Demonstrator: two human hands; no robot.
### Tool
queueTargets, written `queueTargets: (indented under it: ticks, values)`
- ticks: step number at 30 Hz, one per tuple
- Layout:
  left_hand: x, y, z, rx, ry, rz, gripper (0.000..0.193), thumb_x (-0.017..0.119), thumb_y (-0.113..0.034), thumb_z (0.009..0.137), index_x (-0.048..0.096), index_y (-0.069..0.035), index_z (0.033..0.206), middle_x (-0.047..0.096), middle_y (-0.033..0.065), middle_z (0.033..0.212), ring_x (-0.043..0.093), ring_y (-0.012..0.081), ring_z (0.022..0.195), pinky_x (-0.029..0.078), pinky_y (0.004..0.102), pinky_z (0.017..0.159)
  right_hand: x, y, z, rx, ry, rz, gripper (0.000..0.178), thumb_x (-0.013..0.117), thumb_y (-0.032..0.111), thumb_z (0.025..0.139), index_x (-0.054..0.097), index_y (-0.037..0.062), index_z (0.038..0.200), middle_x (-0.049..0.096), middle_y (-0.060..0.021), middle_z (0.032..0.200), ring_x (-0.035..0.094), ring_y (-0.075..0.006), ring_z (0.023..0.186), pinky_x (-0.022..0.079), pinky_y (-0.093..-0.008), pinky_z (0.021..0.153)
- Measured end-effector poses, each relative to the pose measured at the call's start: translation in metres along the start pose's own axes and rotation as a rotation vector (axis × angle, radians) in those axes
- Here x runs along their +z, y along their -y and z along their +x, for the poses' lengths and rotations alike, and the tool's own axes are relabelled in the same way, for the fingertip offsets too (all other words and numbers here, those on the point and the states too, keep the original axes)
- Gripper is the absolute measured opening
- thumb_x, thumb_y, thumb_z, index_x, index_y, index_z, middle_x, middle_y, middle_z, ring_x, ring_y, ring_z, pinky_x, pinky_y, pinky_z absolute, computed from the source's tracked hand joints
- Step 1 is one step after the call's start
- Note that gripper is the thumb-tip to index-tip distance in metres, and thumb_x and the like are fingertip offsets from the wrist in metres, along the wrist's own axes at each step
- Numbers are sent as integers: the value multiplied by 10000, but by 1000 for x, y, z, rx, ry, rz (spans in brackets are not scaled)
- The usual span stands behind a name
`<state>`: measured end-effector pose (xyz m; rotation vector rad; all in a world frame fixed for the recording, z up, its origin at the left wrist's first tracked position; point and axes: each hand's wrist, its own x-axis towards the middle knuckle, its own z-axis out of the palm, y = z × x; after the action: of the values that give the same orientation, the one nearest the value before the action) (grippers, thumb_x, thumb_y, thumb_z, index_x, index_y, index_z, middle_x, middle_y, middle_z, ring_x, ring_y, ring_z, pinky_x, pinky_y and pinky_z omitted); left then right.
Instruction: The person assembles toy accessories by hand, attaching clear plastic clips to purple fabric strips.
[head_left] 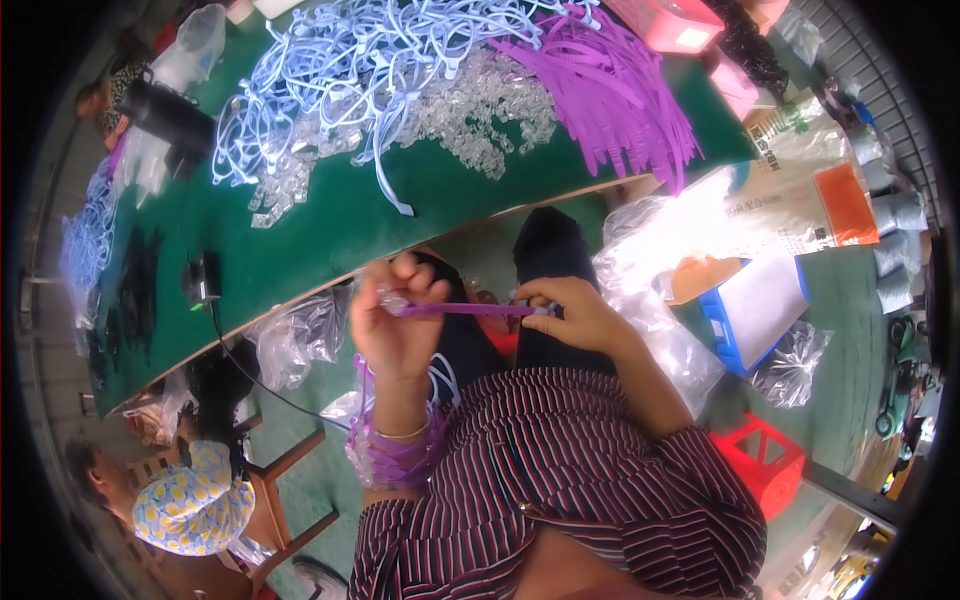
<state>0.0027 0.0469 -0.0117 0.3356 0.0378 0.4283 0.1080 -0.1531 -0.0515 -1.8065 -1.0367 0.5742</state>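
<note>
In front of my lap a purple plastic strap (470,309) is stretched level between my two hands. My left hand (393,315) has its fingers curled in around the strap's left end, where a small clear piece (388,296) seems to sit, though it is blurred. My right hand (572,313) pinches the other end, near a small light-blue bit at its fingertips. Several finished-looking purple straps with clear pieces (400,455) hang looped around my left forearm, beside a thin bracelet. A pale-blue strap loops out next to them.
On the green table (300,255) lie tangled light-blue straps (340,70), clear plastic pieces (480,115) and a fan of purple straps (625,95). A black adapter (201,280) trails a cable. Plastic bags (650,290), a blue-edged box (757,310) and a red stool (760,465) stand right. Another person (190,500) sits left.
</note>
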Motion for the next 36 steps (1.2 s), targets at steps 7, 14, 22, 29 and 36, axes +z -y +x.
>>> queueTargets:
  ticks: [7, 14, 22, 29, 36]
  values:
    - [-41, -3, 6, -281, -42, 316, 164, 501, -207, 851, 505, -63, 931, 476, 13, 700, 411, 93, 554, 359, 234, 535, -17, 33, 14, -332, -193, -272, 227, 666, 260, 716, 600, 47, 756, 565, -68, 657, 543, -231, 609, 411, -341, 595]
    - [-26, 64, 6, -754, -213, 620, 179, 581, -229, 836, 562, -64, 901, 553, 10, 679, 491, 74, 562, 370, 200, 460, 42, 64, 15, -803, 277, -309, 240, 648, 288, 711, 531, 90, 643, 532, -51, 648, 523, -245, 632, 403, -355, 608]
    - [-18, 40, 4, -374, -139, 309, 332, 548, -69, 821, 435, -30, 1132, 587, 113, 765, 556, 177, 564, 458, 283, 553, -71, 20, 89, -249, -759, -550, 107, 603, 125, 754, 589, 28, 797, 592, -123, 773, 582, -309, 736, 464, -395, 656]
    - [-22, 53, -12, -566, -22, 340, 306, 530, -152, 850, 473, 26, 1092, 531, 57, 650, 471, 132, 524, 394, 260, 572, -106, -25, 132, 170, -668, -839, 213, 660, 224, 694, 598, 39, 780, 605, -138, 799, 595, -324, 714, 468, -416, 608]
    - [-21, 48, -18, -528, -71, 480, 211, 503, -152, 883, 540, 16, 1004, 502, 24, 627, 441, 93, 529, 358, 210, 527, -137, -31, 91, -161, -977, 97, 77, 634, 59, 754, 579, 32, 802, 600, -44, 786, 559, -115, 713, 435, -251, 628]
